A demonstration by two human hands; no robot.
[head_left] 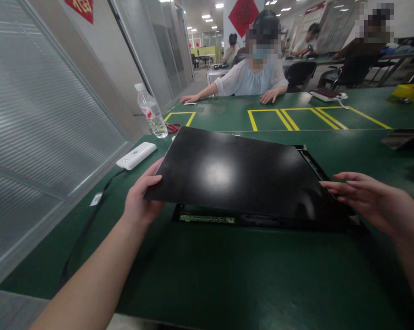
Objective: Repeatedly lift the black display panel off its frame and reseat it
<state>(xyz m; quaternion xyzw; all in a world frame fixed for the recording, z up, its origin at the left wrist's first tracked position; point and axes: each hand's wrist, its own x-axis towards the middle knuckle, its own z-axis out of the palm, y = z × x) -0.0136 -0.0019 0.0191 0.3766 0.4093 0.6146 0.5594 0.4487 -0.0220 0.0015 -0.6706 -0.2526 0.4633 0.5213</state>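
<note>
A glossy black screen panel (241,169) is tilted, its left side raised above a black frame (279,221). My left hand (142,192) grips the panel's left edge, thumb on the top face and the other fingers underneath. At the right edge, my right hand (368,197) has its fingers stretched out, the fingertips at the panel's border; whether any reach under it is hidden. A strip of green circuit board (207,219) shows along the frame's near side. The panel covers most of the frame, though its right rail (312,162) is visible.
Left of the panel are a white power bank (136,156) with a black cable (90,220), a water bottle (152,112) and red-handled scissors (173,128). A dark angled object (406,139) lies at right. Across the green table (234,275) sits a masked person (255,80), hands on the tabletop.
</note>
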